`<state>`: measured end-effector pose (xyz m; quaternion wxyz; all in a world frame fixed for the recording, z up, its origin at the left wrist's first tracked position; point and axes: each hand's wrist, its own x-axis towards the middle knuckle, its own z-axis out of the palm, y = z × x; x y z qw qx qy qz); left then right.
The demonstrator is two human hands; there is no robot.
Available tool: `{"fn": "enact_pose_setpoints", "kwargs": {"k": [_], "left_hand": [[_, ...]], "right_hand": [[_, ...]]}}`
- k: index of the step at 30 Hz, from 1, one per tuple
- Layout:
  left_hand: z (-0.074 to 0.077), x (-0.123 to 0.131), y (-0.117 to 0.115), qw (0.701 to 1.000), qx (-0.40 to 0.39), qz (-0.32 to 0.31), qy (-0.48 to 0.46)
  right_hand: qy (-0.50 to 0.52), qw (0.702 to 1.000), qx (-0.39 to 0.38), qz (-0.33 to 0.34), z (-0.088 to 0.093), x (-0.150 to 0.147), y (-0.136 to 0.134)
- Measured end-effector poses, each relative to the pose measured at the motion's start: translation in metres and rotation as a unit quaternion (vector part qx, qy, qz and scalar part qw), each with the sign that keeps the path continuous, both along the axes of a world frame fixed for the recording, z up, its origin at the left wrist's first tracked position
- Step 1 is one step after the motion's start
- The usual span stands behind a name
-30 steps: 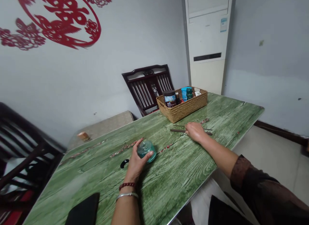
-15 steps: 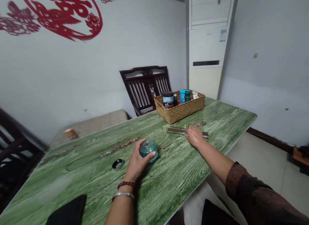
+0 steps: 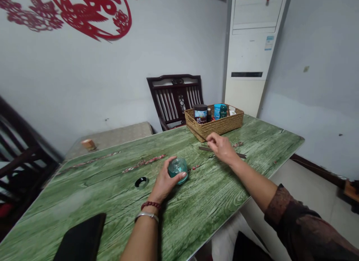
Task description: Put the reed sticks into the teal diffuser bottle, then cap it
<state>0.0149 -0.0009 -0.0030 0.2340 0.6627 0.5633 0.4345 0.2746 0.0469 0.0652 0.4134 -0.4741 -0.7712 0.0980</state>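
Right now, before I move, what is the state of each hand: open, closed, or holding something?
Left hand: closed around a teal glass jar.
Right hand: half-closed, nothing visibly held, just above dark sticks.

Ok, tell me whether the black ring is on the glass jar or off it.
Off: the black ring lies on the green tabletop, apart from the glass jar held in the left hand.

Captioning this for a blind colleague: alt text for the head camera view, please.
A person's left hand grips a teal glass jar on a green wood-grain table, while the right hand hovers over dark sticks. A black ring lies beside the jar, and a wicker basket of jars and bottles stands farther along.
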Motion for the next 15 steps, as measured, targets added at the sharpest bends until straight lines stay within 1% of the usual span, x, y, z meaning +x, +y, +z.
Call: {"fn": "enact_pose_setpoints", "kwargs": {"k": [1, 2, 4, 6, 7, 8, 10, 12, 15], "left_hand": [[0.000, 0.000, 0.000, 1.000, 0.002, -0.001, 0.000], [0.000, 0.000, -0.001, 1.000, 0.003, -0.003, 0.000], [0.000, 0.000, -0.001, 1.000, 0.003, -0.006, 0.001], [0.000, 0.000, -0.001, 1.000, 0.004, -0.007, -0.002], [-0.001, 0.000, 0.000, 1.000, 0.006, -0.007, -0.004], [-0.001, 0.000, 0.000, 1.000, 0.008, -0.007, -0.006], [-0.002, 0.000, 0.001, 1.000, 0.013, -0.009, -0.008], [-0.004, -0.001, 0.003, 1.000, 0.015, -0.013, -0.005], [-0.006, -0.002, 0.004, 1.000, 0.018, -0.021, -0.005]], "right_hand": [[0.082, 0.996, 0.017, 0.039, 0.012, -0.007, -0.002], [0.162, 0.983, 0.029, 0.079, 0.023, -0.014, -0.004], [0.298, 0.941, 0.034, 0.155, 0.041, -0.031, -0.011], [0.381, 0.901, 0.027, 0.206, 0.052, -0.049, -0.017], [0.403, 0.888, 0.022, 0.222, 0.054, -0.057, -0.019], [0.415, 0.879, 0.016, 0.233, 0.054, -0.065, -0.020], [0.423, 0.873, 0.002, 0.245, 0.050, -0.080, -0.018], [0.420, 0.873, -0.013, 0.246, 0.041, -0.092, -0.012], [0.413, 0.880, -0.033, 0.230, 0.025, -0.104, -0.001]]}}
